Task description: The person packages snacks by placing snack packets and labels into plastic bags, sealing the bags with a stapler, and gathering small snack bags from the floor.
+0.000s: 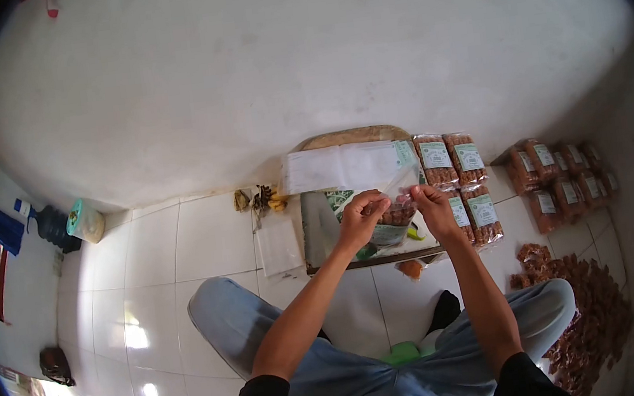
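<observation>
Over a low table (313, 233), a clear plastic bag (393, 230) stands between my hands, partly filled with brown pieces and bearing a pale green label low on its front. My left hand (364, 214) pinches the bag's upper left edge, fingers closed. On the other side, my right hand (433, 207) grips the upper right edge, its fingers also closed. The bag's upper part is loose, clear film. Behind it lie flat stacks of plastic bags (337, 167) along the table's back. A yellow-green object (415, 232) shows beside the bag; its kind is unclear.
Filled, labelled packs (469, 161) stand at the table's right, with several more packs (565, 177) by the right wall. Loose brown pieces (588, 316) form a pile on the floor near my right knee. Bananas (277, 202) and clear plastic sheets (279, 245) lie left of the table.
</observation>
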Tool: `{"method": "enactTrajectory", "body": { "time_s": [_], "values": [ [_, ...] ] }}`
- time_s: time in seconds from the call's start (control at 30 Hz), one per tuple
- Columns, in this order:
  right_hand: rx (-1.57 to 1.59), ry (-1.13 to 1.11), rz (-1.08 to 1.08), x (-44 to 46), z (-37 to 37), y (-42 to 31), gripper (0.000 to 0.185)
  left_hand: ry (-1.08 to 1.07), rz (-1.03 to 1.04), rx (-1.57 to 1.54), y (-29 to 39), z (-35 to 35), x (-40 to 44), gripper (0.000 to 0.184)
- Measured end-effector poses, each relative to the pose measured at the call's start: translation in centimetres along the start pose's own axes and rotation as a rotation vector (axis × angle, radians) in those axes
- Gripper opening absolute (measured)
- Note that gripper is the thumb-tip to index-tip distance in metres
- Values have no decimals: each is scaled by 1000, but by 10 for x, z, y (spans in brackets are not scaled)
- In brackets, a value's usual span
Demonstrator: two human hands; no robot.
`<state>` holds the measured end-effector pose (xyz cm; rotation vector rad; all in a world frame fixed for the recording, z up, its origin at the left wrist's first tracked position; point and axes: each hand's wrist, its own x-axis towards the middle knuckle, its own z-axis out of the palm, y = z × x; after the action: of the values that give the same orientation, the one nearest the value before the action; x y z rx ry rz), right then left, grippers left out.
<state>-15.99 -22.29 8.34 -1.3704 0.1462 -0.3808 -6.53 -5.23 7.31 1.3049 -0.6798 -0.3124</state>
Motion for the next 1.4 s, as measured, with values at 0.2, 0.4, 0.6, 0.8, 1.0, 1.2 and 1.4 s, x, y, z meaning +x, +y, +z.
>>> {"method": "enactTrajectory", "body": {
  "time_s": [0.2, 0.4, 0.6, 0.8, 1.0, 1.2, 1.4],
  "values": [
    [94, -29, 114, 12, -4, 7, 25, 0, 39, -39, -6, 1, -2, 17],
    [28, -33, -77, 12, 7, -21, 26, 4, 2, 30, -13, -5, -1, 19],
    [-198, -46, -203, 22, 22, -66, 31, 4, 56, 42, -16, -3, 0, 17],
    [-147, -34, 185, 40, 27, -61, 40, 28, 151, 105, -16, 0, 0, 16],
    [61, 245, -95, 12, 12, -33, 45, 31, 25, 19, -14, -2, -1, 17],
    [-90, 103, -10, -5, 7, -10, 30, 23, 8, -24, -12, 0, -2, 19],
    [8, 171, 128, 10, 16, -11, 25, 24, 52, 1, -7, 0, -3, 18]
  ]
}}
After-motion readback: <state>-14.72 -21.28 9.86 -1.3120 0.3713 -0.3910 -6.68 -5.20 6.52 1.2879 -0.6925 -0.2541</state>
